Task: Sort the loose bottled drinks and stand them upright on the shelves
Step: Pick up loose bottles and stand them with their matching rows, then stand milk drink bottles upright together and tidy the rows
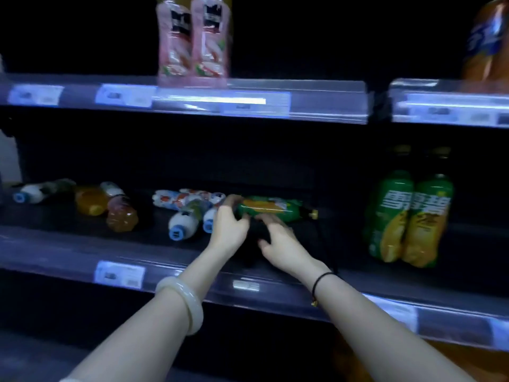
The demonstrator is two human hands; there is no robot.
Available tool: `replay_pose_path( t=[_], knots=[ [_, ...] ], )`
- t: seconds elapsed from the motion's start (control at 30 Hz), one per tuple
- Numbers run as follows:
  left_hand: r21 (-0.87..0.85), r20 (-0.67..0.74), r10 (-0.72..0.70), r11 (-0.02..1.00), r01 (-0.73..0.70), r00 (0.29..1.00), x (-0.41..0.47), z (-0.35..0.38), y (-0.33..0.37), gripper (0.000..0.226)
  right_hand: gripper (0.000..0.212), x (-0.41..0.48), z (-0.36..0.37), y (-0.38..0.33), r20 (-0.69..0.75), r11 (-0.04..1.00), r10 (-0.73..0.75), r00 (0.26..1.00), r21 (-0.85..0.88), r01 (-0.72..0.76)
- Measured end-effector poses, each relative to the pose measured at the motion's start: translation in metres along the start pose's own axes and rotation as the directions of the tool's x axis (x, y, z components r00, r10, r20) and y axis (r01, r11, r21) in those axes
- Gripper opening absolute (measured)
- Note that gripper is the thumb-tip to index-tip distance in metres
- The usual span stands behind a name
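A green bottle with a yellow label [271,208] lies on its side on the middle shelf [68,245], cap pointing right. My left hand [228,226] curls around its left end, fingers over the base. My right hand [278,239] is just below its middle, fingers spread and touching its underside. Left of my hands lie several loose bottles: two white ones with blue caps [184,223], a red-and-white one [187,198], two amber ones [121,213] and another white one [33,193] at the far left. Two green bottles [407,219] stand upright to the right.
Two pink bottles [192,40] stand on the upper shelf [316,103]. An orange bottle [487,42] stands at the top right. Price-tag strips run along the shelf fronts. The shelf back is dark. A lower shelf sits below my arms.
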State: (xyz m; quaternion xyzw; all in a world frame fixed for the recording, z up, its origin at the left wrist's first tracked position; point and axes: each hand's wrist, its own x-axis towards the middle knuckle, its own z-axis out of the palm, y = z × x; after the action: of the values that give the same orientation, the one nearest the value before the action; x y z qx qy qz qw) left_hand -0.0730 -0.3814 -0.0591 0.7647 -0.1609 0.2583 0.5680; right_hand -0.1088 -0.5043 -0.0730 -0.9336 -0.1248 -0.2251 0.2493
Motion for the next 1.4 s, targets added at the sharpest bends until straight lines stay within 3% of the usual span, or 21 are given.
replay_pose_path(
  t=[0.1, 0.17, 0.2, 0.27, 0.33, 0.4, 0.5, 0.57, 0.63, 0.73, 0.83, 1.0, 1.1, 1.17, 1.23, 1.4],
  knots=[
    [0.349, -0.016, -0.05, 0.936, 0.052, 0.999, 0.033, -0.057, -0.039, 0.057, 0.075, 0.044, 0.038, -0.03, 0.137, 0.995, 0.019, 0.99, -0.103, -0.005],
    [0.534, 0.101, -0.224, 0.834, 0.137, 0.969, 0.051, -0.083, -0.061, 0.083, 0.083, 0.072, 0.058, -0.037, 0.227, 0.988, 0.072, 0.971, -0.152, -0.037],
    [0.539, 0.188, -0.313, 0.825, 0.169, 0.931, 0.059, -0.094, -0.069, 0.087, 0.084, 0.085, 0.067, -0.039, 0.264, 0.982, 0.102, 0.959, -0.181, -0.055],
    [0.439, 0.352, -0.364, 0.878, 0.192, 0.862, 0.072, -0.107, -0.086, 0.084, 0.083, 0.104, 0.083, -0.037, 0.285, 0.964, 0.151, 0.947, -0.254, -0.077],
    [0.35, 0.425, -0.343, 0.916, 0.197, 0.838, 0.08, -0.113, -0.098, 0.09, 0.08, 0.113, 0.09, -0.036, 0.24, 0.955, 0.151, 0.959, -0.285, -0.079],
    [0.34, 0.453, -0.337, 0.921, 0.19, 0.825, 0.086, -0.113, -0.105, 0.098, 0.077, 0.118, 0.092, -0.036, 0.218, 0.955, 0.133, 0.967, -0.289, -0.067],
    [0.329, 0.441, -0.314, 0.928, 0.174, 0.841, 0.087, -0.111, -0.104, 0.083, 0.067, 0.119, 0.091, -0.027, 0.21, 0.973, 0.063, 0.976, -0.231, -0.013],
    [0.291, 0.375, -0.251, 0.946, 0.144, 0.892, 0.091, -0.115, -0.096, 0.05, 0.058, 0.115, 0.093, -0.026, 0.11, 0.997, 0.028, 0.994, -0.072, -0.02],
    [0.185, 0.291, -0.187, 0.973, 0.136, 0.938, 0.1, -0.121, -0.085, 0.027, 0.046, 0.117, 0.084, -0.039, -0.126, 0.967, 0.069, 0.99, 0.253, -0.035],
    [-0.001, 0.115, -0.17, 0.985, 0.171, 0.979, 0.115, -0.127, -0.06, 0.019, 0.026, 0.128, 0.054, -0.07, -0.314, 0.788, 0.265, 0.912, 0.615, -0.017],
    [-0.106, 0.002, -0.146, 0.984, 0.146, 0.989, 0.127, -0.129, -0.046, 0.022, 0.024, 0.137, 0.043, -0.079, -0.353, 0.737, 0.395, 0.848, 0.673, -0.063],
    [-0.228, -0.001, -0.159, 0.961, 0.154, 0.987, 0.131, -0.115, -0.044, 0.032, 0.028, 0.122, 0.046, -0.085, -0.311, 0.714, 0.346, 0.885, 0.699, -0.033],
    [-0.292, 0.185, -0.087, 0.946, 0.139, 0.979, 0.112, -0.1, -0.055, 0.033, 0.043, 0.106, 0.056, -0.073, -0.062, 0.616, 0.365, 0.929, 0.764, -0.191],
    [-0.31, 0.307, -0.052, 0.938, 0.152, 0.95, 0.102, -0.094, -0.071, 0.05, 0.045, 0.097, 0.066, -0.064, 0.076, 0.511, 0.357, 0.931, 0.819, -0.262],
    [-0.275, 0.313, -0.036, 0.953, 0.127, 0.949, 0.097, -0.094, -0.08, 0.055, 0.051, 0.091, 0.072, -0.06, 0.061, 0.429, 0.383, 0.922, 0.872, -0.236],
    [-0.321, 0.178, 0.001, 0.945, 0.058, 0.984, 0.076, -0.113, -0.067, 0.054, 0.044, 0.077, 0.069, -0.077, -0.139, 0.552, 0.384, 0.913, 0.827, -0.107]
  ],
)
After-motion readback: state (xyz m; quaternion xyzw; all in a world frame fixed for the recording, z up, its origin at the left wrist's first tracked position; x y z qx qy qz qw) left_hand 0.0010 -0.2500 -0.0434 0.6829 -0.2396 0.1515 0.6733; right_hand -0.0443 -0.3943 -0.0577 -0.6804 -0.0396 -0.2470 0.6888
